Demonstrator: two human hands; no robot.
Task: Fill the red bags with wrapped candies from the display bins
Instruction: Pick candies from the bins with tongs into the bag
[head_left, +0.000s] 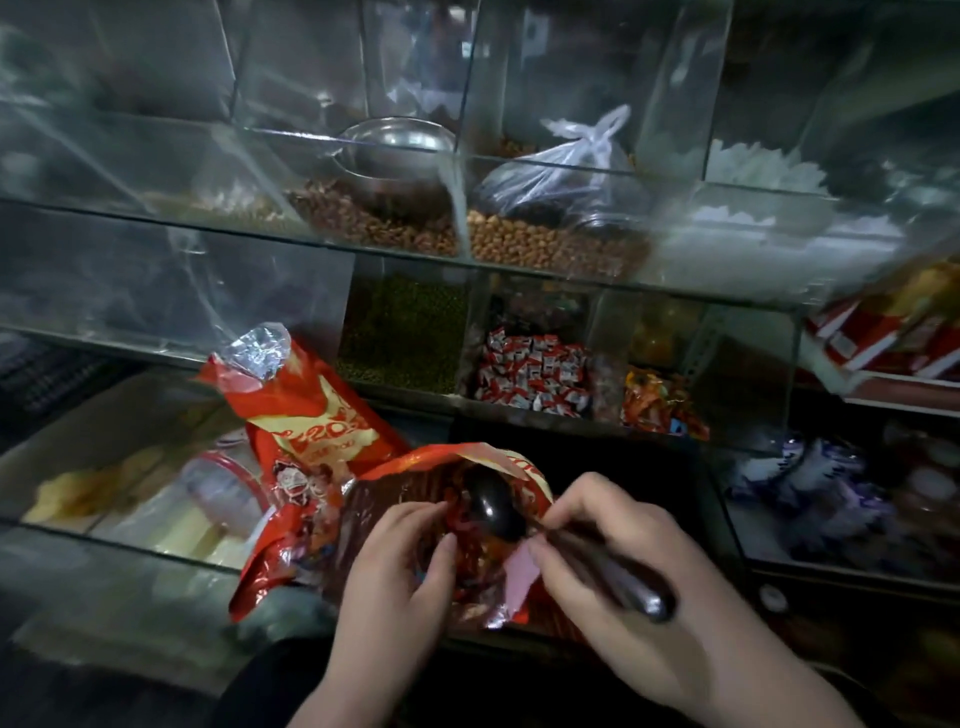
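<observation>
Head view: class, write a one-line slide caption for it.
Left hand holds a red bag open while right hand dips a dark ladle into it before glass candy bins.

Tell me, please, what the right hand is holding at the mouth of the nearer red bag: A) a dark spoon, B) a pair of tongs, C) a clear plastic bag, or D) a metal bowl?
A: the right hand grips the handle of a dark spoon, whose bowl sits in the mouth of the open red bag, while the left hand holds the bag's rim.
</observation>
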